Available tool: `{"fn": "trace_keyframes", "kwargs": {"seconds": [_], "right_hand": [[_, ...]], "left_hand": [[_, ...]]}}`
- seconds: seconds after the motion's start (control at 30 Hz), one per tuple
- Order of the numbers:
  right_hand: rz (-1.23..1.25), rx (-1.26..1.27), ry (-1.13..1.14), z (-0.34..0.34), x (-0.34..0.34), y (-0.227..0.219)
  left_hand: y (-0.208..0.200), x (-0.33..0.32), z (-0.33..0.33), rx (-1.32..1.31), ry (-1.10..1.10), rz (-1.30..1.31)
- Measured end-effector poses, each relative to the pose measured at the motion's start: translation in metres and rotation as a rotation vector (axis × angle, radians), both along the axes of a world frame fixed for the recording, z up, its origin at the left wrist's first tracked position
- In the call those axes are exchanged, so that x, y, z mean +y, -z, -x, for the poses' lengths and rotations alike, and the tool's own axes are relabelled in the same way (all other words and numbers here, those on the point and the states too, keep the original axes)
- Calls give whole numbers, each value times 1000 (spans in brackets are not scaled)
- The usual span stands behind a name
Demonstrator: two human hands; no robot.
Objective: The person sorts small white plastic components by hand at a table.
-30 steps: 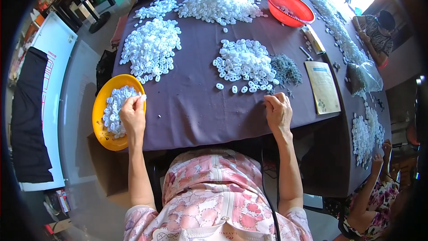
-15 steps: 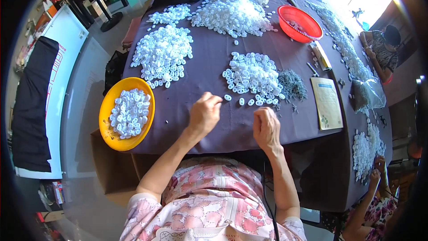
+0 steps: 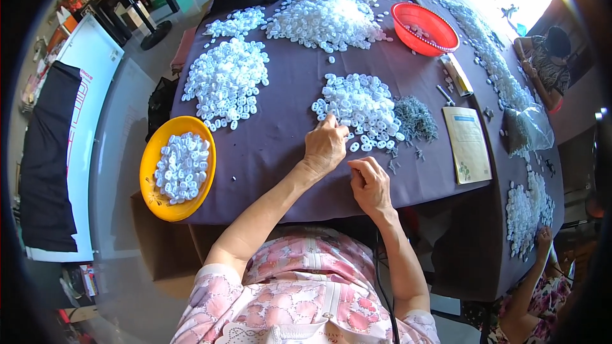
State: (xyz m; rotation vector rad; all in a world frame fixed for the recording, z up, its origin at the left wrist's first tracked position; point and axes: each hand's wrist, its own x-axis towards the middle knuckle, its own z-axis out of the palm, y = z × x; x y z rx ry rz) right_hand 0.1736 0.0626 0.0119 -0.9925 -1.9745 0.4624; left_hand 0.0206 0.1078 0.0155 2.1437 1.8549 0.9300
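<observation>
My left hand [image 3: 326,144] reaches to the near left edge of a pile of white oval pieces with small holes [image 3: 359,103]. Its fingers are bent together at the pieces there; whether one is between the fingertips is hidden. Nearer to me, my right hand [image 3: 371,185] hovers over the cloth with its fingers curled and thumb pressed in; anything held is too small to make out. Against the pile's right side lies a heap of small grey parts [image 3: 415,120], with a few loose ones toward my right hand.
A yellow bowl [image 3: 150,199] of white pieces stands at the left table edge. Larger white heaps [image 3: 227,76] lie farther off. A red basket [image 3: 451,43], a paper packet [image 3: 468,146] and a small box [image 3: 460,76] are at right. Other people work along the right side.
My left hand has moved forward and right to the pile's edge. My right hand has shifted slightly left and toward me, its fingers more curled.
</observation>
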Motion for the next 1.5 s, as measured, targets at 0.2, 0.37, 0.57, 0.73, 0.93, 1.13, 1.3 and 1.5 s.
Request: {"fn": "trace_keyframes", "kwargs": {"seconds": [0.2,0.37,0.57,0.73,0.93,1.13,1.3,1.5], "right_hand": [[-5,-12,8,0,0,-1],[-27,-26,-12,2,-2,1],[4,-32,-25,1,-4,-4],[137,107,-56,3,-7,-12],[318,227,-134,19,-23,-8],[596,434,-115,22,-27,3],[700,602,-162,26,-30,-2],[644,513,-193,23,-30,3]], "left_hand": [[-10,-7,-5,-33,-29,59],[-1,-3,-12,2,-79,12],[-4,-16,-3,-129,56,-235],[-12,-66,7,-578,164,178],[-7,-90,11,-831,90,324],[-6,-97,13,-1047,63,406],[-1,-105,8,-1301,48,416],[-1,-106,8,-1313,-22,386]]}}
